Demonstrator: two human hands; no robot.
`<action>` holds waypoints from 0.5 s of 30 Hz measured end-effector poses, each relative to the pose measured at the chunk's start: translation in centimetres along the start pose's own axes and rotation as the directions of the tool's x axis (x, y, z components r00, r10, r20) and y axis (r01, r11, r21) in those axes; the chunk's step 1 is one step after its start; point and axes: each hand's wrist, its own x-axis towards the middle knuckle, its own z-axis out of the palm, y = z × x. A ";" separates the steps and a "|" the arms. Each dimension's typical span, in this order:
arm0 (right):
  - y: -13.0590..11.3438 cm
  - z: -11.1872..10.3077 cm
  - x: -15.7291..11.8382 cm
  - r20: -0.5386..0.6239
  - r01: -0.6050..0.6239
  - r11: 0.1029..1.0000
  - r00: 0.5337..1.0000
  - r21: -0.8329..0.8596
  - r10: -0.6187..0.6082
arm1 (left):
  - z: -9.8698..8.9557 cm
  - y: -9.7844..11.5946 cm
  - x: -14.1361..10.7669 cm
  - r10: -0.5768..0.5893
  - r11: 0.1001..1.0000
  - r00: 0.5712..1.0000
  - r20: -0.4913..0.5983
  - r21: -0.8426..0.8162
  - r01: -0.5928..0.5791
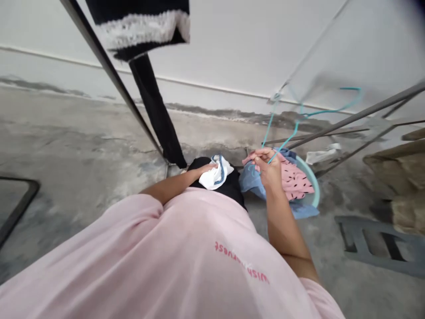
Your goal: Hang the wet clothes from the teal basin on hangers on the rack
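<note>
My left hand point(207, 168) is closed on a bunched white cloth garment point(210, 179) with blue trim, held low in front of my body. My right hand point(269, 168) pinches a turquoise clothes hanger point(288, 139) by its lower part. The hanger's hook points away to the upper right. Just past my right hand stands a light turquoise basin point(311, 173) of clothes. In it lie a pink garment with dark flecks point(297, 181) and blue cloth point(251, 180), partly hidden by my right hand and forearm.
A metal rack pole point(113, 73) slants at the left, near a hanging black garment with white lace point(142, 31). Another metal bar point(358, 114) crosses at the right. Grey plastic stool point(381, 261) and brown cloth point(395, 173) lie right. A white wall point(232, 48) rises ahead.
</note>
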 end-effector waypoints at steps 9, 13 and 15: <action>2.4 -0.3 -2.8 0.024 -0.171 0.970 0.985 0.172 0.170 | 0.8 -0.1 -0.3 -0.023 0.986 1.000 0.008 -0.163 0.024; 3.4 0.2 -3.0 0.007 -0.251 0.964 0.968 0.093 0.251 | 2.5 0.5 -2.2 -0.068 0.977 0.994 0.084 -0.196 0.083; 3.7 0.3 -3.1 0.002 -0.234 0.971 0.972 0.051 0.234 | 3.5 1.8 -3.8 -0.050 0.971 0.982 0.183 -0.219 0.090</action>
